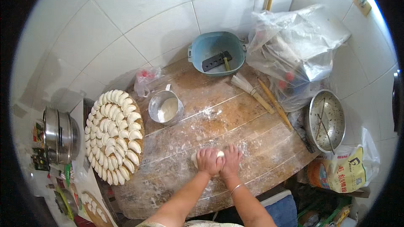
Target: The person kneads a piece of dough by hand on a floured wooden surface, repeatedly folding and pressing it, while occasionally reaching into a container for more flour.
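Observation:
A lump of pale dough (194, 158) lies on the floured wooden board (168, 185), mostly covered by my two hands. My left hand (209, 161) is curled over it from above, and some dough shows beside its fingers. Pressed up against it, my right hand (231, 160), with a bangle on the wrist, bears on the right side of the same lump. A metal measuring cup (176, 111) holding white flour stands farther back on the board. To the left, a round tray is filled with rows of folded white dumplings (110, 136).
A blue-green basin (198, 59) with a black grater stands at the back, near a whisk brush (244, 85) and a wooden rolling pin (273, 101). Right are a plastic-covered bundle (290, 46), a metal bowl (336, 120) and a flour bag (349, 172). Steamer pots (63, 136) stand left.

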A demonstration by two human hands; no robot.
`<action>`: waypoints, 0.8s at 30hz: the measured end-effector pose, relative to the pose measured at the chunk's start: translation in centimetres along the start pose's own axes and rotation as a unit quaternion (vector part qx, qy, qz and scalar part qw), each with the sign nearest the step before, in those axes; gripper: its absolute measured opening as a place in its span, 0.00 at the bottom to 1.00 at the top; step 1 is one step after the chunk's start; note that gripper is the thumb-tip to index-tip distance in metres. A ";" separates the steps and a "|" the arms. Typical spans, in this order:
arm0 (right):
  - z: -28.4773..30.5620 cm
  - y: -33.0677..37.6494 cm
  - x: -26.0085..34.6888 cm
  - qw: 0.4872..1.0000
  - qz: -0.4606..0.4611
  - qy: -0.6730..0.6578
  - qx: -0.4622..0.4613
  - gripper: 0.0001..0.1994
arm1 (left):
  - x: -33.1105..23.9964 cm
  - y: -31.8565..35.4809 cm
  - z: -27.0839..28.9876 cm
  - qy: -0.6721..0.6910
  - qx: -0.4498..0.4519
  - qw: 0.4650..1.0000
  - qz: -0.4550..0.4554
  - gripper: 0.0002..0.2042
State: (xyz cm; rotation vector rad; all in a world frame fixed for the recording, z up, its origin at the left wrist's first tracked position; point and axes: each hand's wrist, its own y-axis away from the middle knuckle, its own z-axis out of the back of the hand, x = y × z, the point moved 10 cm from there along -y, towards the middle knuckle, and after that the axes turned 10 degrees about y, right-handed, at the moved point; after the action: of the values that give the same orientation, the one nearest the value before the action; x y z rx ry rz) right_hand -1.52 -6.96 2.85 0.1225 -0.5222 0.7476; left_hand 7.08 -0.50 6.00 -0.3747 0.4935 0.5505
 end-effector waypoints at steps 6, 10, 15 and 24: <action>0.9 -8.0 -1.9 0.999 -0.045 0.001 -0.021 0.21 | 1.4 -7.9 -1.8 0.005 -0.036 0.999 0.022 0.16; 2.3 -9.7 -2.8 0.990 -0.079 -0.065 -0.094 0.24 | 2.5 -11.2 -1.8 0.069 -0.048 0.994 0.065 0.14; 6.2 -2.1 -9.1 0.984 -0.128 -0.053 -0.112 0.27 | 3.7 -9.3 -3.7 0.156 0.073 0.982 0.074 0.15; 9.2 4.3 -16.2 0.969 -0.175 0.167 0.046 0.36 | -2.4 -7.5 -3.5 -0.036 0.026 0.997 -0.060 0.22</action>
State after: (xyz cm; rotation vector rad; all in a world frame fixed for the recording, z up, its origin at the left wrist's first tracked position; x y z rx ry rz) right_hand -18.13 -16.50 2.47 0.1669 -0.1372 0.4329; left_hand 8.39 -9.05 5.94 -0.3310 0.4130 0.4326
